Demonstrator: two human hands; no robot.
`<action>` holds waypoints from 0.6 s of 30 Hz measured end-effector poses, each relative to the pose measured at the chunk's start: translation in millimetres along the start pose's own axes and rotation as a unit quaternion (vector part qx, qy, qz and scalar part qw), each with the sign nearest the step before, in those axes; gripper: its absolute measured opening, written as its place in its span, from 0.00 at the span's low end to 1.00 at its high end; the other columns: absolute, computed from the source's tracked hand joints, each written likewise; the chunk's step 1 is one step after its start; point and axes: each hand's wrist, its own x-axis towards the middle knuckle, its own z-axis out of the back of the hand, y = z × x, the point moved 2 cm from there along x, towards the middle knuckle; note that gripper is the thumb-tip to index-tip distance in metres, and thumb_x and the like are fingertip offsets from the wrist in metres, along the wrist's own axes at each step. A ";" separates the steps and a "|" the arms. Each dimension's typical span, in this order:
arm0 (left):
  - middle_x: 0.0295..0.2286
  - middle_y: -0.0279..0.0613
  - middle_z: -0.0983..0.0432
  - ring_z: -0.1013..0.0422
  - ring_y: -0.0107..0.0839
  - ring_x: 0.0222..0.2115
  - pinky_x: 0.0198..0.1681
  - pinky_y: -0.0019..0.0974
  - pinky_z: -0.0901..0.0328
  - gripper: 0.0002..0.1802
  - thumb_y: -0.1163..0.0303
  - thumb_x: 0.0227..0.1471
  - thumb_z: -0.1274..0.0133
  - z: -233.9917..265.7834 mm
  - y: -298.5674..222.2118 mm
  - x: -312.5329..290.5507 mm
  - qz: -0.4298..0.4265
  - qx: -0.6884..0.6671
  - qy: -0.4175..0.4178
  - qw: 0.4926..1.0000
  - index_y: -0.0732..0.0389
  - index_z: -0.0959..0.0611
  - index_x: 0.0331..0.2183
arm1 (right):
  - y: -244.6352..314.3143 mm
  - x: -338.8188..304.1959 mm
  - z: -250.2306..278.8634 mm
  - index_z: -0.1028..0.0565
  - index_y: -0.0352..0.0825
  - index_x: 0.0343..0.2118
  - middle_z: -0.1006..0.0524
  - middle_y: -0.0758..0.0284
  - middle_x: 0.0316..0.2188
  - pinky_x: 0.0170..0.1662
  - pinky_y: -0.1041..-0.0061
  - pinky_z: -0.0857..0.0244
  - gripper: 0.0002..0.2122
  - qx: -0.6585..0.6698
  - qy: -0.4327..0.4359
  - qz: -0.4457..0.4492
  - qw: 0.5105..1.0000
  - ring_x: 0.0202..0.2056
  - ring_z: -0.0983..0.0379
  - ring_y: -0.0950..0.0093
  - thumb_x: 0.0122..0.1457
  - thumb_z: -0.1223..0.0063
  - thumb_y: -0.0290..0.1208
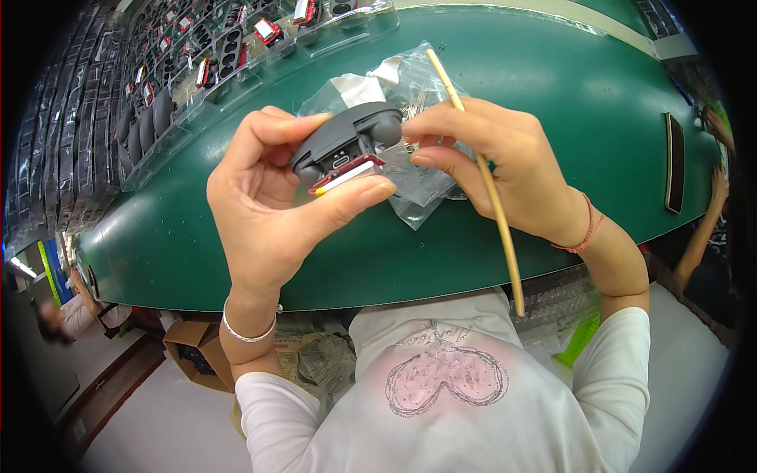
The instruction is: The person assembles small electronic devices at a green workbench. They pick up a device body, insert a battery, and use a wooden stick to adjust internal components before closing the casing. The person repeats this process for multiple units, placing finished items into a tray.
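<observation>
My left hand (pixel 264 185) grips a dark grey plastic housing (pixel 337 140) between thumb and fingers, above the green table. Along the housing's near side show a small charging port, a red circuit board (pixel 367 163) and a white block (pixel 347 178) beside my thumb. My right hand (pixel 516 158) is closed, with a thin wooden stick (pixel 501 225) held slantwise across it. Its thumb and index fingertips come together close to the housing's right end; whether they pinch something small I cannot tell. Beneath both hands lies a clear plastic bag (pixel 416 206) with thin metal pieces (pixel 415 102).
Clear trays (pixel 315 43) of dark housings and red boards fill the table's far left, beside tall stacks of black trays (pixel 67 126). A dark flat bar-shaped object (pixel 674 162) lies at the right. Other people's arms (pixel 704 221) show at both sides. A cardboard box (pixel 197 347) stands below.
</observation>
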 end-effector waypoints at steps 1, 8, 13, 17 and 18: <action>0.33 0.40 0.29 0.28 0.25 0.34 0.39 0.27 0.31 0.25 0.84 0.33 0.32 0.8 -0.8 0.4 0.019 -0.010 -0.005 1.000 0.70 0.25 0.36 | -1.9 0.7 -1.5 0.26 0.32 0.35 0.24 0.62 0.27 0.31 0.70 0.33 0.09 -0.050 0.012 0.025 0.998 0.29 0.27 0.64 0.49 0.43 0.21; 0.33 0.41 0.28 0.28 0.26 0.36 0.40 0.28 0.30 0.25 0.84 0.33 0.32 0.6 -0.7 0.9 0.047 -0.026 -0.009 0.998 0.70 0.25 0.37 | -5.0 2.8 -14.9 0.31 0.31 0.28 0.32 0.62 0.26 0.34 0.67 0.35 0.06 -0.123 0.080 0.023 0.989 0.32 0.32 0.63 0.46 0.48 0.21; 0.33 0.42 0.28 0.27 0.27 0.36 0.40 0.29 0.29 0.25 0.84 0.33 0.32 0.5 1.3 1.2 0.041 -0.019 0.007 0.999 0.70 0.25 0.36 | -8.0 3.9 -13.1 0.32 0.31 0.27 0.32 0.61 0.26 0.33 0.66 0.36 0.06 -0.119 0.066 0.024 0.990 0.31 0.32 0.62 0.45 0.47 0.19; 0.33 0.43 0.27 0.27 0.27 0.36 0.40 0.29 0.29 0.25 0.83 0.34 0.32 -0.2 -0.7 3.2 0.064 -0.026 -0.006 0.998 0.70 0.26 0.36 | -8.9 4.7 -4.7 0.32 0.30 0.27 0.31 0.60 0.26 0.30 0.65 0.37 0.06 -0.089 0.034 0.011 0.995 0.28 0.32 0.61 0.48 0.46 0.19; 0.33 0.43 0.27 0.27 0.27 0.36 0.40 0.29 0.29 0.25 0.83 0.34 0.32 0.1 -1.3 3.1 0.070 -0.029 -0.009 0.997 0.70 0.26 0.36 | -8.3 5.1 -1.2 0.32 0.30 0.27 0.31 0.60 0.26 0.30 0.65 0.38 0.06 -0.081 0.030 0.000 0.996 0.28 0.32 0.60 0.48 0.46 0.19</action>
